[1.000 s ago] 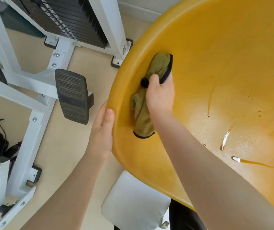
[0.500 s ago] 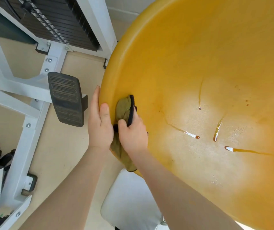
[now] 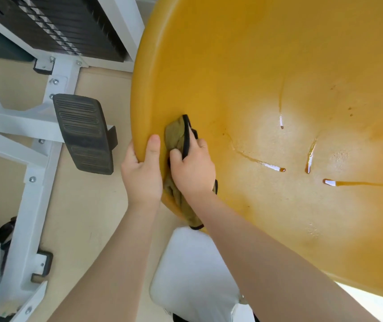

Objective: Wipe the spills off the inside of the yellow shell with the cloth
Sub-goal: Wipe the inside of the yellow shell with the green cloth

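Observation:
The big yellow shell [image 3: 244,54] fills the right of the view, its hollow side facing me. Several brown wet streaks [image 3: 271,167] run across its inner floor, right of my hands. My left hand [image 3: 143,173] grips the shell's left rim, thumb inside and fingers behind. Right beside it, my right hand [image 3: 193,168] holds a crumpled olive cloth with black edging [image 3: 176,133] against the inner wall near the rim. The cloth's lower end hangs over the rim below my wrist.
A white-framed weight machine [image 3: 53,54] with a black weight stack stands at the left, its black ribbed footplate [image 3: 83,133] close to the shell's rim. A white padded seat [image 3: 193,275] lies below the shell. Black gear and a cable lie on the beige floor at far left.
My right hand has dragged the cloth down the inner wall from high on the left side to beside my left hand. My left hand has stayed gripping the rim.

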A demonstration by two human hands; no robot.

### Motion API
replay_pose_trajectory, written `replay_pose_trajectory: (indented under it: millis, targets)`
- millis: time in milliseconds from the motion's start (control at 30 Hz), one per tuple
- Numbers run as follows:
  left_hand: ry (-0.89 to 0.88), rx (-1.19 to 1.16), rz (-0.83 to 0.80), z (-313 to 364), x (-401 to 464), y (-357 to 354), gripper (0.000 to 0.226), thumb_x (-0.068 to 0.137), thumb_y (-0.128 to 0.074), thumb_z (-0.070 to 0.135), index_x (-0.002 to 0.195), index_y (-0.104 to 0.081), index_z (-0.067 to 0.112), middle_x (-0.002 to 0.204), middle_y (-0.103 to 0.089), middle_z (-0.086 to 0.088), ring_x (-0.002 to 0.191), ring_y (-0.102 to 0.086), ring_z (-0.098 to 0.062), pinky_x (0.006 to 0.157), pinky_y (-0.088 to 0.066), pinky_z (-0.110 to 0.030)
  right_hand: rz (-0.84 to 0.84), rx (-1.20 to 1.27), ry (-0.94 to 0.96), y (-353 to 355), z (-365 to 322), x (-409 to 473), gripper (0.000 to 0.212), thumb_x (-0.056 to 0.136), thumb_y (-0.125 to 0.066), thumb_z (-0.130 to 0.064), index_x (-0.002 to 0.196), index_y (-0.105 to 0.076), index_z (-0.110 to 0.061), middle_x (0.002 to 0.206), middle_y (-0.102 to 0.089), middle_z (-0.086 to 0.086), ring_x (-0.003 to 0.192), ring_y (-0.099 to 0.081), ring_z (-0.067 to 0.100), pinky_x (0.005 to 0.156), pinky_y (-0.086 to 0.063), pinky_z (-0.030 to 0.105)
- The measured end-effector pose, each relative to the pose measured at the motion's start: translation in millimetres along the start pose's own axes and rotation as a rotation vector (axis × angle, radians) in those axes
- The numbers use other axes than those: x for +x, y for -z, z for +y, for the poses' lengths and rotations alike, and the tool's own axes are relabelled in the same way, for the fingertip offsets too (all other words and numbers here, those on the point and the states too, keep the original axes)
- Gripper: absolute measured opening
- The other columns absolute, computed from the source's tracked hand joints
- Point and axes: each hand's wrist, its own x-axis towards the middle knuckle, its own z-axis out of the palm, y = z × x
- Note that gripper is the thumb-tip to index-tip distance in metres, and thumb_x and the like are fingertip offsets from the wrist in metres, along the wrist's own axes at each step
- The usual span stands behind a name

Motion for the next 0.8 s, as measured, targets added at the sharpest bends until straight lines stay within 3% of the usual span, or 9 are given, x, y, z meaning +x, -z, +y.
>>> replay_pose_trajectory:
  millis: [167,300,400,500,600,800]
  targets:
    - [-0.041,0.013,0.023,-11,2,1,0.038,0.09,-0.052,0.04,0.122,-0.056,0.02,0.1,-0.061,0.018,0.085,-0.059,0.007,0.066,-0.045,-0.001,0.15,-0.092,-0.009,5,12,42,0.061,0.09,-0.044,-0.026,0.147,-0.023,-0.036,0.122,-0.044,0.008,0.07,-0.045,0.023,0.06,-0.039,0.03]
    - [-0.068,0.007,0.031,-17,4,1,0.046,0.088,-0.052,0.044,0.128,-0.053,0.021,0.112,-0.062,0.011,0.097,-0.058,-0.001,0.073,-0.047,-0.003,0.169,-0.159,-0.013,4,17,49,0.062,0.09,-0.046,-0.025,0.147,-0.024,-0.035,0.126,-0.042,0.009,0.068,-0.044,0.023,0.059,-0.035,0.029]
    - [-0.073,0.007,0.038,-20,6,0,0.046,0.089,-0.051,0.043,0.129,-0.051,0.021,0.116,-0.06,0.01,0.099,-0.057,-0.004,0.072,-0.045,-0.002,0.124,-0.133,-0.009,2,18,39,0.063,0.09,-0.045,-0.025,0.147,-0.021,-0.036,0.125,-0.044,0.009,0.07,-0.047,0.022,0.061,-0.038,0.03]
    - [-0.045,-0.037,0.03,-17,4,-1,0.031,0.09,-0.053,0.04,0.117,-0.056,0.026,0.104,-0.061,0.017,0.093,-0.057,0.002,0.068,-0.044,0.0,0.013,-0.156,0.054,-3,27,6,0.064,0.086,-0.042,-0.031,0.146,-0.024,-0.037,0.116,-0.048,0.006,0.075,-0.053,0.025,0.063,-0.041,0.03]
    - [-0.011,-0.07,0.001,-14,6,-1,0.022,0.089,-0.055,0.04,0.109,-0.056,0.03,0.097,-0.06,0.02,0.09,-0.057,0.005,0.07,-0.045,-0.004,-0.099,-0.22,0.126,-5,40,-29,0.071,0.076,-0.035,-0.036,0.146,-0.024,-0.038,0.112,-0.049,0.007,0.065,-0.046,0.021,0.057,-0.036,0.027]
    - [0.077,-0.151,0.044,-44,-22,-7,0.02,0.084,-0.066,0.03,0.1,-0.056,0.037,0.104,-0.065,0.011,0.094,-0.062,-0.007,0.085,-0.051,-0.029,-0.189,-0.32,0.178,1,57,-49,0.065,0.088,-0.047,-0.028,0.146,-0.021,-0.041,0.111,-0.048,0.008,0.067,-0.047,0.023,0.057,-0.039,0.029]
